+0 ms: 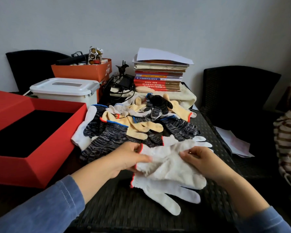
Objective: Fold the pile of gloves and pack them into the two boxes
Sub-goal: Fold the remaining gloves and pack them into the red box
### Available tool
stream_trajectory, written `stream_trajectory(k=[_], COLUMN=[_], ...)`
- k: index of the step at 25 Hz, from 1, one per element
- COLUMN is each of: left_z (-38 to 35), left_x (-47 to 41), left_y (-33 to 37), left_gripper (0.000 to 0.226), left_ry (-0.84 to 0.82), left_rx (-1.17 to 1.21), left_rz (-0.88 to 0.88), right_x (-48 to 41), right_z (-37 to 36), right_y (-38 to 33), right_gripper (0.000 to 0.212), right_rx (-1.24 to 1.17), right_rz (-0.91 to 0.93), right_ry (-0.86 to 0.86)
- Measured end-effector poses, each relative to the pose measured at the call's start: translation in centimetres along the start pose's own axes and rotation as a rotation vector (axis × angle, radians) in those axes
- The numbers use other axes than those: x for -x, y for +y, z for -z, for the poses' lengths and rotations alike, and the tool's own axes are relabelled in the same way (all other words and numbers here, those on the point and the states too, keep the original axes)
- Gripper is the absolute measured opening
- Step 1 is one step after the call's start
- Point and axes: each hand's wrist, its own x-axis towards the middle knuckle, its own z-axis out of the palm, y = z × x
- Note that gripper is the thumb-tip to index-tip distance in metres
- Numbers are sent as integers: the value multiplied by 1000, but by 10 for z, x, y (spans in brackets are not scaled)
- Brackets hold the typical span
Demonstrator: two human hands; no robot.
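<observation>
A pair of white knit gloves [168, 167] with red cuff edges lies at the near middle of the dark table [118, 207], one partly over the other. My left hand [126, 157] grips the upper glove at its cuff. My right hand [200, 160] pinches the same glove near its fingers. Behind them sprawls a pile of gloves [134, 121] in dark speckled, yellow and white knit. An open red box [32, 132] with a black lining stands at the left.
A white lidded plastic bin [64, 91] and an orange box [84, 71] of odds and ends stand at the back left. A stack of books [158, 74], cables and a cream cloth sit behind the pile. Dark wicker chairs [238, 91] stand at right, with papers [233, 142].
</observation>
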Motion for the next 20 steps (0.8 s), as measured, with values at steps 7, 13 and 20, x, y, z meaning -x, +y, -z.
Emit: stream_trajectory(k=[7,13,20], left_z=[-14,-22,-17], left_x=[10,25,17], left_y=[-21,-26,-31], left_gripper=[25,16,37], left_ry=[193,291,249], left_rx=[-490,-842,-810], left_rz=[-181,-456,-372], right_x=[1,-3,19], right_z=[-16,-19,-51], right_y=[21,21,-2], right_gripper=[19,32,30], right_rx=[178,680,389], right_rz=[-49,185,377], right_ry=[3,471,-102])
